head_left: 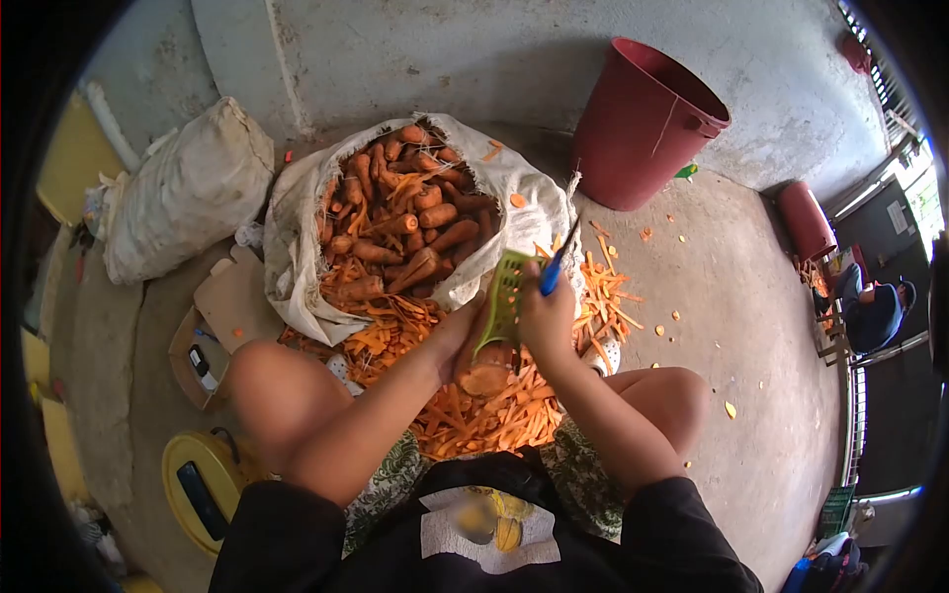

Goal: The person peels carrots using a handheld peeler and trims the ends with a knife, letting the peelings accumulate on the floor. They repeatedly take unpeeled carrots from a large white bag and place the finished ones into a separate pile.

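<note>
My left hand (457, 336) is closed around a thick carrot (486, 378), its cut end pointing toward me. A green plastic peeler (503, 301) with holes in its body lies along the carrot, and my right hand (547, 314) grips it. The same hand also holds a knife with a blue handle (552, 278), its dark blade pointing up and away. Below both hands is a heap of orange carrot peelings (484, 425), between my legs. Just beyond, an open white sack (297, 232) is full of unpeeled carrots (400, 225).
A tall red bin (643, 128) stands by the wall at back right. At left are a stuffed white sack (193, 188), an open cardboard box (235, 301) and a yellow lidded bucket (183, 460) with a phone (202, 501) on top. Another person (875, 311) sits far right.
</note>
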{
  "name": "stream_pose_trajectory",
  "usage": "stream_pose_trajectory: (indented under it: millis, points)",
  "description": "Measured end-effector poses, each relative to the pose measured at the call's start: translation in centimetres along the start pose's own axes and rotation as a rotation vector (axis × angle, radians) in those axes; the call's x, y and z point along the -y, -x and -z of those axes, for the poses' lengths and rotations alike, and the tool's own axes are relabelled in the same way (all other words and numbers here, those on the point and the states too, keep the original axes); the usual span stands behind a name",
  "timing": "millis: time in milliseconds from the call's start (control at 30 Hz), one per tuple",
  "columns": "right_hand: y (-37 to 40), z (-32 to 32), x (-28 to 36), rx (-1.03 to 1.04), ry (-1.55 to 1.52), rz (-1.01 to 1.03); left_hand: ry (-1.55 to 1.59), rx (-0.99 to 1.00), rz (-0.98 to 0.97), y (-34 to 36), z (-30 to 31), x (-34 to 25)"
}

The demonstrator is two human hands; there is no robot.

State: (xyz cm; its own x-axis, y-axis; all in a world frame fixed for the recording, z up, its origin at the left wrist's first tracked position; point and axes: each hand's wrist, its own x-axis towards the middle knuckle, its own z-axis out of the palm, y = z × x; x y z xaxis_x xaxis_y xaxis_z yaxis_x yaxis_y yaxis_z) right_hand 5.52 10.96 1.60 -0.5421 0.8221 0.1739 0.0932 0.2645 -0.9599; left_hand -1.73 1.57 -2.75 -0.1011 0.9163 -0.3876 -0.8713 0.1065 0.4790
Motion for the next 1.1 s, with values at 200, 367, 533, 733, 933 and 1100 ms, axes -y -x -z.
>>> stream_pose_trajectory:
  millis: [200,367,533,733,933,1100]
  points:
    - [0.2,-0.2,0.7,0.004,0.281,0.047,0.009,-0.077,0.003,-0.2,0.0,0.3]
    - [-1.2,-0.7,-0.6,-0.038,0.296,0.076,-0.106,-0.152,-0.047,-0.4,-0.4,-0.7]
    - [-1.7,-0.9,-0.7,-0.015,0.237,0.015,-0.13,-0.171,-0.043,-0.7,-0.5,-1.0]
    - [-2.4,-0.9,-1.7,-0.052,0.239,0.004,-0.054,-0.294,-0.123,-0.3,-1.2,-1.5]
    - [-12.5,7.5,-8.7,-0.567,0.044,-0.346,-0.245,-0.073,0.051,1.8,-0.6,-0.1]
    - [-10.6,6.3,-4.2,-0.492,-0.426,-0.233,-0.125,-0.079,0.05,2.4,-1.3,-1.0]
